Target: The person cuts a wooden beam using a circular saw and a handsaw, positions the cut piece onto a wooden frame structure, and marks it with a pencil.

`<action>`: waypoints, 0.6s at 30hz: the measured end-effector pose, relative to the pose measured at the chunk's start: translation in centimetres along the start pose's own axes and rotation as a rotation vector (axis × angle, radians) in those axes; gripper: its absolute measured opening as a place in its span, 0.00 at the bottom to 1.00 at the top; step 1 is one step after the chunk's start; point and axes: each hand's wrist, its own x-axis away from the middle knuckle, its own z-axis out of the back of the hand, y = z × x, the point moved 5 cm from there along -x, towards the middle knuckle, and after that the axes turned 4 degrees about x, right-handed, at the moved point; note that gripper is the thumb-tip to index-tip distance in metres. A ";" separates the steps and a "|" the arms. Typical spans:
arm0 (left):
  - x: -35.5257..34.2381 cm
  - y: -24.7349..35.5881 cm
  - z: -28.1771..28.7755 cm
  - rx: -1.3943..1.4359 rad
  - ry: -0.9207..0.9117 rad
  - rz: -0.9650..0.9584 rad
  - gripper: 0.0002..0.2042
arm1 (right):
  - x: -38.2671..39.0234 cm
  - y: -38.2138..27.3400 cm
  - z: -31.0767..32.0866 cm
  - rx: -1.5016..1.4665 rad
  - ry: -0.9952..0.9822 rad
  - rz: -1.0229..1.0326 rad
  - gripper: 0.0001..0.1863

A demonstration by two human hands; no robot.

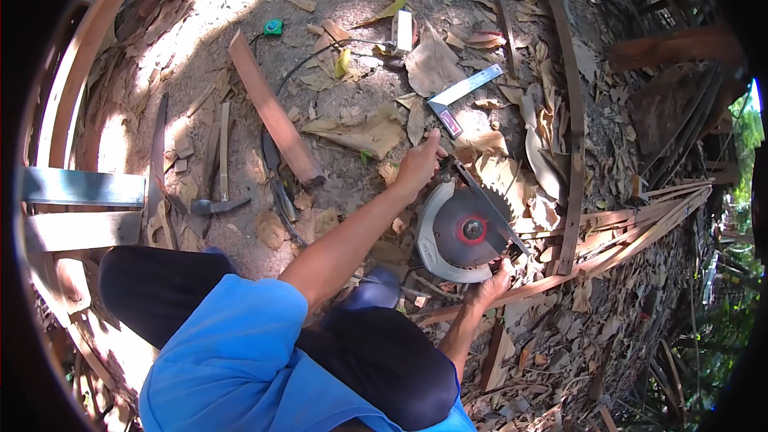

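A circular saw point(448, 232) lies on its side on the ground, its toothed blade and red centre hub point(472, 229) facing up. My left hand point(419, 165) reaches forward and grips the upper end of a dark bar-like tool point(490, 212) that runs diagonally across the blade. My right hand point(491, 285) holds the saw at its lower rim, fingers curled on the guard's edge. I squat over it in a blue shirt and dark trousers.
On the leaf-strewn dirt lie a reddish plank point(274, 118), a hammer point(218, 206), a try square point(464, 93), a green tape measure point(274, 26) and a black cable point(308, 64). Long thin wooden strips point(574, 112) run along the right. Timber beams point(80, 188) stand at left.
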 end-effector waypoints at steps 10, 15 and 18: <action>-1.4 -3.1 -0.8 0.300 -0.168 -0.072 0.34 | 0.4 -0.1 0.3 0.008 -0.052 0.021 0.13; 0.1 -2.9 0.2 0.414 -0.237 -0.021 0.31 | 1.1 -0.1 0.2 -0.041 0.106 -0.098 0.13; 2.4 -3.1 2.7 0.169 0.001 0.058 0.30 | 1.1 -1.7 -2.1 0.034 0.036 -0.034 0.13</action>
